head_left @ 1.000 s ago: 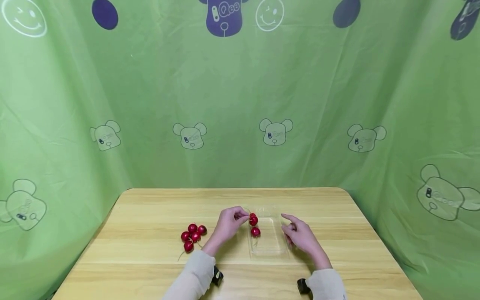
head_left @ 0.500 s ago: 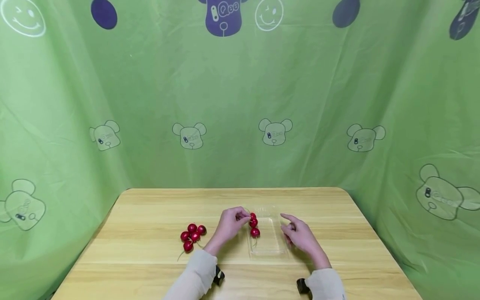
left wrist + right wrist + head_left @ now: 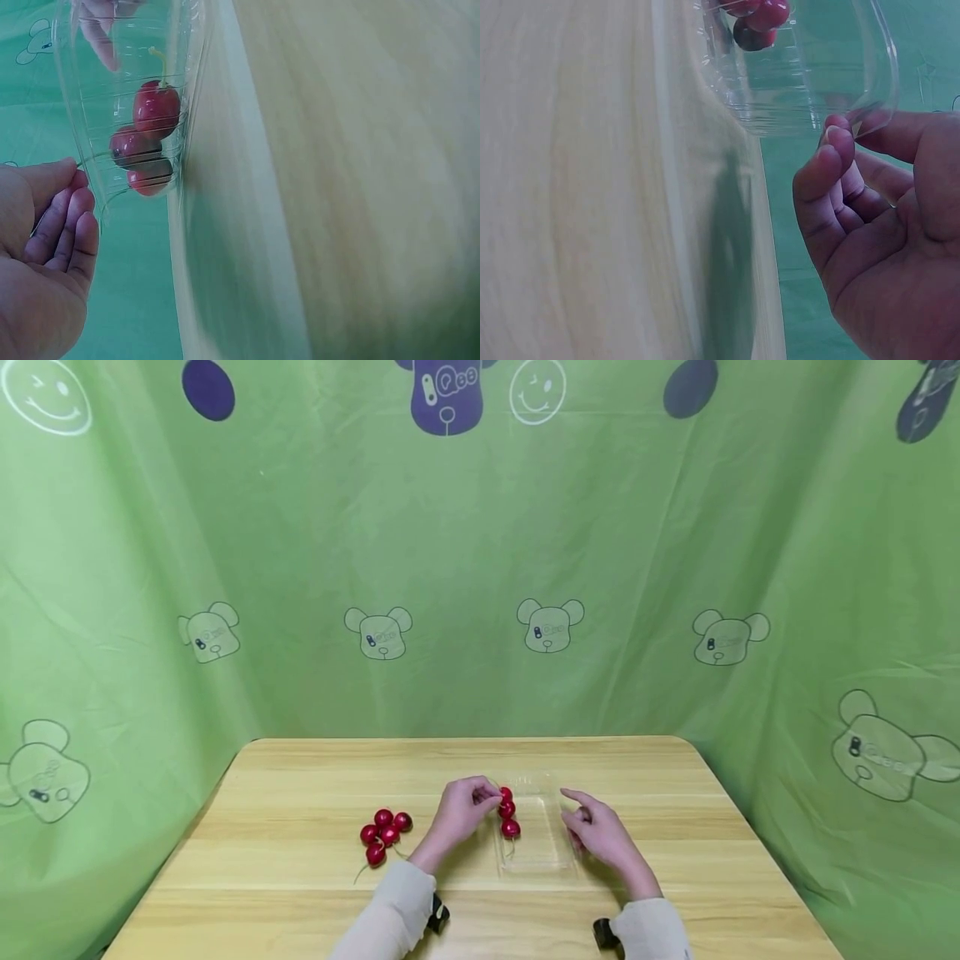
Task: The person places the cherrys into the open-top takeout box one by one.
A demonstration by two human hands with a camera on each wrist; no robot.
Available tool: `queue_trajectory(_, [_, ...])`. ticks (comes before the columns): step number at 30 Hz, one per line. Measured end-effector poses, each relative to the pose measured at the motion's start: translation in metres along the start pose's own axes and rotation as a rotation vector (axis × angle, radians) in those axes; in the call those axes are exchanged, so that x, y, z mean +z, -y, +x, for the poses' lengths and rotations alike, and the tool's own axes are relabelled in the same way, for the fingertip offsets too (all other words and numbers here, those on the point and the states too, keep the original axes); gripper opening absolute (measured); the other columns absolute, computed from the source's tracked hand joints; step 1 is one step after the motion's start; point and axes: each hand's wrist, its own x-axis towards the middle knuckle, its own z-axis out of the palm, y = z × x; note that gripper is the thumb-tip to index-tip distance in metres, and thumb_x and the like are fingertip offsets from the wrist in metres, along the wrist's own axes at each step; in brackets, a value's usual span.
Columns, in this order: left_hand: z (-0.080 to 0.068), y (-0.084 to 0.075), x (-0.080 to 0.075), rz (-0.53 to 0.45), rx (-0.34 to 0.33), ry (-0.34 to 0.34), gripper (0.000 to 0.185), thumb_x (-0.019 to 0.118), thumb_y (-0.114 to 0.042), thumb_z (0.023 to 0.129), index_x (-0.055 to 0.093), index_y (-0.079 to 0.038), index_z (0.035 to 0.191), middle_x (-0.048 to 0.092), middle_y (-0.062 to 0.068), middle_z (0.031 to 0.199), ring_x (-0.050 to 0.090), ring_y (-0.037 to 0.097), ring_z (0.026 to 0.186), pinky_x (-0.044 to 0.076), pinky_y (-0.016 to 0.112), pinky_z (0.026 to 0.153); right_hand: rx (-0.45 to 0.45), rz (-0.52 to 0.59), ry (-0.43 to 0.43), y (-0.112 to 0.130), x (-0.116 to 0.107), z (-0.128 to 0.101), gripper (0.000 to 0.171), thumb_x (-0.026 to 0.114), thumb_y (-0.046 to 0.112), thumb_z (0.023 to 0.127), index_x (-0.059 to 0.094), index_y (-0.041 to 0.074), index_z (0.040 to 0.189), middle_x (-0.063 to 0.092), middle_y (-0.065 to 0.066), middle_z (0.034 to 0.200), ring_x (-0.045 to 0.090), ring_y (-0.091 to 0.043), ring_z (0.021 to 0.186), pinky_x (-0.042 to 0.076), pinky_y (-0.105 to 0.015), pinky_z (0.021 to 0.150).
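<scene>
A clear plastic tray lies on the wooden table with three red cherries in a row along its left side. My left hand is at the tray's left edge and pinches the stem of the middle cherry between thumb and fingertips. My right hand is at the tray's right edge; in the right wrist view the tray rim sits between its thumb and curled fingers. The left wrist view shows the cherries through the tray wall.
A pile of several loose red cherries with stems lies on the table left of my left hand. A green printed curtain surrounds the table on three sides. Black wrist cameras sit at both sleeves.
The cherry held by my left hand has come down a little into the tray, next to the others. My right hand has hardly moved.
</scene>
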Motion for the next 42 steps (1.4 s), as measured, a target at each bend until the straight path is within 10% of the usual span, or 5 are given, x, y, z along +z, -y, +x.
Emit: queue_trajectory(42, [0.0007, 0.0084, 0.0026, 0.103, 0.040, -0.058, 0.004, 0.080, -0.013, 0.090, 0.081, -0.012, 0.094, 0.072, -0.003, 0.086, 0.058, 0.002, 0.073, 0.053, 0.018, 0.068, -0.003, -0.011, 0.012, -0.0058, -0.0007, 0.0038, 0.051, 0.058, 0.009, 0.105, 0.045, 0.003, 0.154, 0.064, -0.017, 0.073, 0.058, -0.020, 0.057, 0.052, -0.032, 0.050])
